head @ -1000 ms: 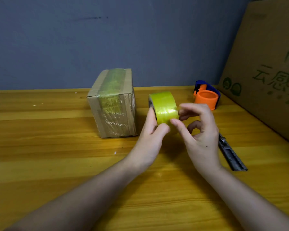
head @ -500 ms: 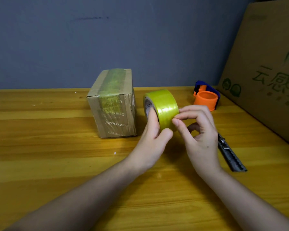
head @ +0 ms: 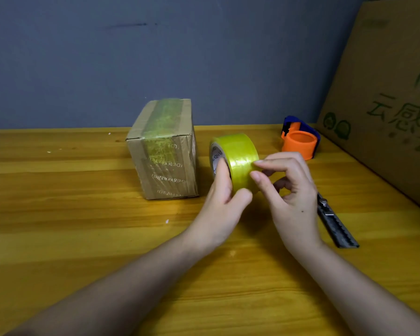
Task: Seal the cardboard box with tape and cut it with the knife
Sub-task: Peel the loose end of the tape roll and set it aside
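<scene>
Left hand (head: 222, 202) grips the yellow-green roll of clear packing tape (head: 238, 158), held on edge just above the wooden table (head: 58, 238), thumb under the rim and fingers (head: 220, 170) across its open side; right hand (head: 289, 190) has forefinger and thumb narrowed to a pinch on the roll's outer band, likely picking for the free end. The small brown cardboard box (head: 165, 151), already striped with tape, stands just left of the roll, nearer the left hand. The grey utility knife (head: 335, 221) lies on the table right of the right hand, long axis running toward the person.

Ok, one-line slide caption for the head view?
Left hand holds the tape roll while right hand picks at its surface beside the cardboard box.
</scene>
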A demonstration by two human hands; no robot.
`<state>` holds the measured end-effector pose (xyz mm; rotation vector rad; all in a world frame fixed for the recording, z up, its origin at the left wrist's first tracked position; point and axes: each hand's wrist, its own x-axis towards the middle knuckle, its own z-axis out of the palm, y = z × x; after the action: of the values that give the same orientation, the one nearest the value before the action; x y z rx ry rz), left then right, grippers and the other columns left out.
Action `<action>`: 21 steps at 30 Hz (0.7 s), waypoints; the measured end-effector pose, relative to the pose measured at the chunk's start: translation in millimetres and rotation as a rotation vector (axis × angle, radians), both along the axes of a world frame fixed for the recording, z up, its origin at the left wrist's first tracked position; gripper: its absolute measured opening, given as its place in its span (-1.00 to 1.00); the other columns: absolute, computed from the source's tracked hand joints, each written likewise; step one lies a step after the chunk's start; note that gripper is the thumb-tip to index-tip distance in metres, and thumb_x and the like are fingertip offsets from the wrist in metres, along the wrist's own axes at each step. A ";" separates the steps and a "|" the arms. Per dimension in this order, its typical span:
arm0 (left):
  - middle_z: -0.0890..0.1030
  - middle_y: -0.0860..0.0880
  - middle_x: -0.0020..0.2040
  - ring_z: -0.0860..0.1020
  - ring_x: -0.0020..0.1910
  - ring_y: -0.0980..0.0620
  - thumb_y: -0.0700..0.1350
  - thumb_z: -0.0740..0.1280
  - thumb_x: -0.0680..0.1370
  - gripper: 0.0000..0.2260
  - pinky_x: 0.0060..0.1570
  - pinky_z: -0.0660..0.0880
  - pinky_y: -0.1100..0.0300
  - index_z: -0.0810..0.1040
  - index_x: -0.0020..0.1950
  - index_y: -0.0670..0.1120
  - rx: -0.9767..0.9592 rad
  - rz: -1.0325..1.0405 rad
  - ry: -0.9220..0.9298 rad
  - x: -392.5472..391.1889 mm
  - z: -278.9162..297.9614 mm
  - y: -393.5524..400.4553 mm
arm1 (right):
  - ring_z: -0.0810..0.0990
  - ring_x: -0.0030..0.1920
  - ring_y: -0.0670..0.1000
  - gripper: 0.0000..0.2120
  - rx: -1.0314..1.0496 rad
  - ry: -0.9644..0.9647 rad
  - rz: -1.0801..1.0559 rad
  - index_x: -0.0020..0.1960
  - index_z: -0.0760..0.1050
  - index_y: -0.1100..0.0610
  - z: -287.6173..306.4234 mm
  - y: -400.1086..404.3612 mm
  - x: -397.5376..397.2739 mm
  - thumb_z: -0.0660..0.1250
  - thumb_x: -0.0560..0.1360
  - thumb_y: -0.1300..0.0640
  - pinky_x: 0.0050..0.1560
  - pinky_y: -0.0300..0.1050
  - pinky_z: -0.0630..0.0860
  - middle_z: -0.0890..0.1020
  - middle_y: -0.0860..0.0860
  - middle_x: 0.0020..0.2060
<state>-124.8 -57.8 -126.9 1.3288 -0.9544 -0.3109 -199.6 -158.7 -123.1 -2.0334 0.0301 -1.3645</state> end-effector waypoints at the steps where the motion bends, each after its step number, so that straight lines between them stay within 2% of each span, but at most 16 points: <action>1: 0.47 0.04 0.18 0.43 0.16 0.12 -0.07 0.18 0.33 -0.52 0.28 0.35 0.10 0.31 0.27 0.08 0.000 0.001 0.000 0.0 -0.4 0.3 | 0.51 -0.04 -0.17 -0.89 0.011 0.004 0.007 -0.02 0.54 0.07 -0.1 0.2 0.6 0.37 0.46 0.18 -0.26 -0.11 0.48 0.51 -0.03 -0.09; 5: 0.46 -0.01 0.27 0.41 0.28 0.06 -0.11 0.19 0.36 -0.49 0.37 0.32 0.06 0.28 0.32 0.09 0.028 -0.014 -0.015 0.6 -2.1 0.6 | 0.50 -0.06 -0.14 -0.95 0.045 0.028 0.017 -0.10 0.55 0.13 0.3 0.1 1.6 0.39 0.46 0.24 -0.26 -0.14 0.46 0.50 0.01 -0.13; 8: 0.46 0.00 0.24 0.42 0.22 0.12 -0.12 0.20 0.35 -0.41 0.36 0.33 0.08 0.23 0.40 -0.08 0.045 -0.018 0.036 0.5 -1.8 -0.1 | 0.48 -0.08 -0.17 -0.94 0.033 0.058 0.015 -0.13 0.54 0.14 2.6 -1.3 0.4 0.40 0.45 0.25 -0.25 -0.16 0.45 0.48 0.01 -0.13; 10: 0.45 -0.02 0.28 0.41 0.26 0.11 -0.11 0.21 0.33 -0.35 0.40 0.30 0.01 0.20 0.43 -0.12 0.057 -0.015 0.051 0.5 -2.5 -0.7 | 0.50 -0.10 -0.17 -0.91 0.013 0.067 0.005 -0.11 0.51 0.10 4.1 -2.0 -0.1 0.41 0.44 0.22 -0.28 -0.13 0.46 0.49 -0.01 -0.12; 13: 0.43 -0.05 0.36 0.38 0.36 0.04 -0.07 0.22 0.31 -0.31 0.43 0.24 -0.09 0.18 0.45 -0.11 0.074 -0.003 0.074 0.3 -3.1 -1.2 | 0.56 -0.14 -0.12 -0.78 0.076 0.073 -0.003 0.01 0.48 0.02 7.1 -2.5 -1.6 0.44 0.42 0.16 -0.31 -0.03 0.49 0.55 -0.03 -0.11; 16: 0.42 -0.07 0.35 0.37 0.38 -0.02 -0.08 0.22 0.34 -0.36 0.42 0.24 -0.14 0.21 0.42 -0.06 0.091 0.029 0.037 2.5 -5.9 -1.3 | 0.57 -0.19 -0.09 -0.86 0.033 0.080 -0.012 -0.05 0.55 0.04 8.1 -4.0 -2.8 0.44 0.42 0.16 -0.34 0.02 0.48 0.56 -0.08 -0.12; 18: 0.43 -0.05 0.34 0.38 0.38 0.00 -0.08 0.21 0.35 -0.40 0.41 0.26 -0.13 0.22 0.41 -0.01 0.098 0.037 0.016 4.9 -6.7 -0.8 | 0.59 -0.23 -0.07 -0.90 0.034 0.082 -0.005 -0.08 0.56 0.03 9.2 -4.4 -3.0 0.43 0.43 0.17 -0.36 -0.04 0.49 0.56 -0.11 -0.12; 21: 0.47 -0.01 0.28 0.41 0.32 0.05 -0.07 0.21 0.38 -0.47 0.38 0.31 -0.07 0.26 0.36 -0.02 0.108 0.052 -0.037 5.2 -5.6 0.2 | 0.59 -0.28 -0.08 -0.91 0.042 0.083 0.009 -0.10 0.56 0.05 10.8 -4.1 -3.2 0.41 0.45 0.21 -0.36 -0.24 0.47 0.56 -0.09 -0.13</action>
<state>-119.5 -57.6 -132.5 1.4595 -0.9431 -0.3028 -202.7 -162.9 -112.3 -2.0522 0.0852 -1.2626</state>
